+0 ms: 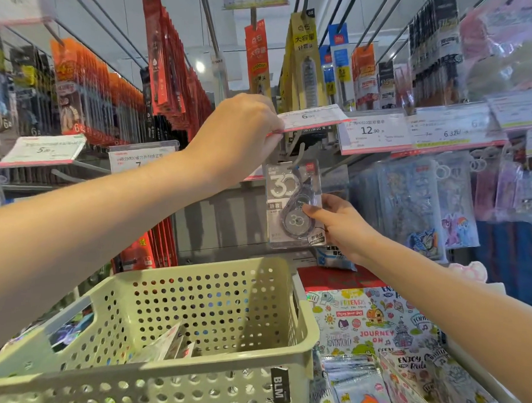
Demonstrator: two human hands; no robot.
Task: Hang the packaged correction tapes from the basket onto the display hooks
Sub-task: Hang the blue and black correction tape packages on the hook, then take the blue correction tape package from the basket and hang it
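Note:
A grey packaged correction tape [290,202] marked "30" hangs in front of a display hook [299,152], its top at the hook's upturned tip. My right hand [339,225] pinches its lower right edge. Above it, my left hand [240,137] grips the pink-edged price tag holder [313,118] and tilts it upward. Below stands a pale green perforated basket [222,374] with a few more packages [169,345] lying in its bottom.
Red hanging packages [169,71] fill the hooks to the left, refill packs and price tags [375,131] the right. Clear pouches [409,203] hang beside the tape. Printed cartoon packages [375,328] lie on the shelf right of the basket.

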